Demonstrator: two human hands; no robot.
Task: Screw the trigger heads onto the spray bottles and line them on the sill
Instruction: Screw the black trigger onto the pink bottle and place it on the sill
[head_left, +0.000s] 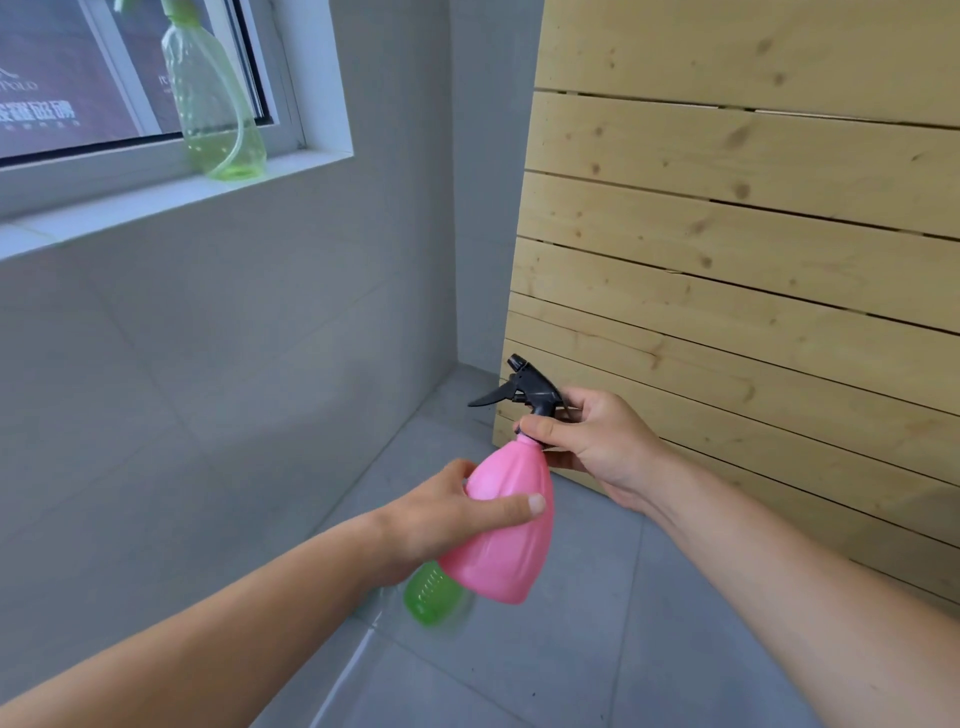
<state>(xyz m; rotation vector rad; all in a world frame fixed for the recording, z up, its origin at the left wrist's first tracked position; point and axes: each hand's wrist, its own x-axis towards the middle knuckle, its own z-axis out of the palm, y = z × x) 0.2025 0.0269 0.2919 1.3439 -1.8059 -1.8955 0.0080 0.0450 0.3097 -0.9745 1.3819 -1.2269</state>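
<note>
A pink spray bottle (506, 540) is held tilted in mid-air, low in the middle of the view. My left hand (447, 519) wraps its body from the left. My right hand (597, 441) pinches the collar of the black trigger head (524, 389) that sits on the bottle's neck. A clear green spray bottle (218, 104) with a green head stands upright on the white window sill (156, 202) at the upper left. A second green bottle (431, 597) lies on the floor, partly hidden behind the pink one; its top is out of sight.
A slatted wooden panel (753, 249) leans against the wall on the right, close behind my right hand. Grey tiled wall runs below the sill, and grey floor tiles (519, 665) lie underneath. The window (104, 78) is shut behind the sill bottle.
</note>
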